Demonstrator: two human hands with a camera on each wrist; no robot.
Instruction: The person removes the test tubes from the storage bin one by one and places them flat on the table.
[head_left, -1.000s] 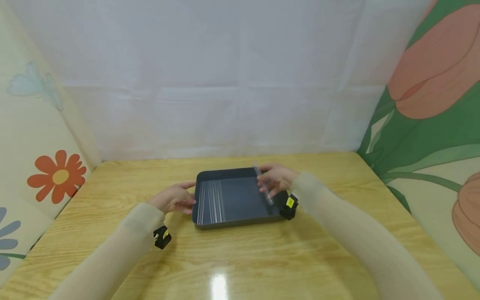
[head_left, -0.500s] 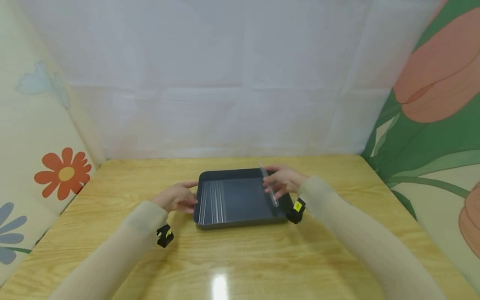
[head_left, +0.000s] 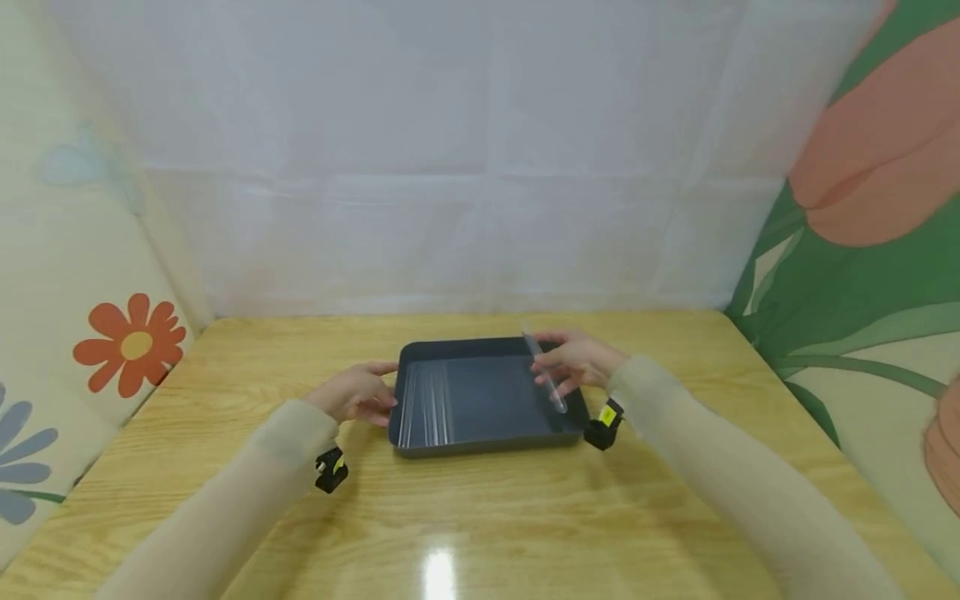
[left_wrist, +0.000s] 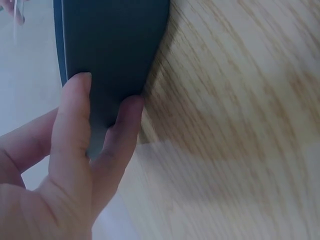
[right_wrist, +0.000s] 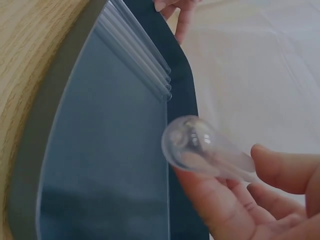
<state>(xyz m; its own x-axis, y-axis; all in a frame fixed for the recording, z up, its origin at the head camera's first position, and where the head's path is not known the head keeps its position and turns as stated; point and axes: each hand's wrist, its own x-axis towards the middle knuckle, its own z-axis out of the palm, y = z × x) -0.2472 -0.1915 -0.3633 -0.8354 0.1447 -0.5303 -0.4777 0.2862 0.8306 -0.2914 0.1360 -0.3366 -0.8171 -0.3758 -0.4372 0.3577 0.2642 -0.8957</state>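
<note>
A dark grey rectangular tray [head_left: 487, 450] lies on the table. Along its left side, several clear test tubes [head_left: 426, 404] rest side by side, their rounded ends showing in the right wrist view. Over the tray's right part, my right hand [head_left: 573, 362] pinches another clear test tube [head_left: 556, 394] between thumb and fingers, holding it tilted. Its rounded end [right_wrist: 187, 142] points away from the palm. My left hand [head_left: 360, 396] is at the tray's left end, with extended fingers [left_wrist: 72, 120] touching the outer wall [left_wrist: 112, 55].
The wood-grain table [head_left: 480, 508] reaches back to a white cloth backdrop [head_left: 480, 183]. Floral panels stand at the left [head_left: 90, 250] and right [head_left: 885, 275]. Small black cameras [head_left: 602, 429] hang at both wrists.
My right hand has drifted a little to the right over the tray, carrying the test tube. My left hand stays at the tray's left wall. The head view has shifted slightly.
</note>
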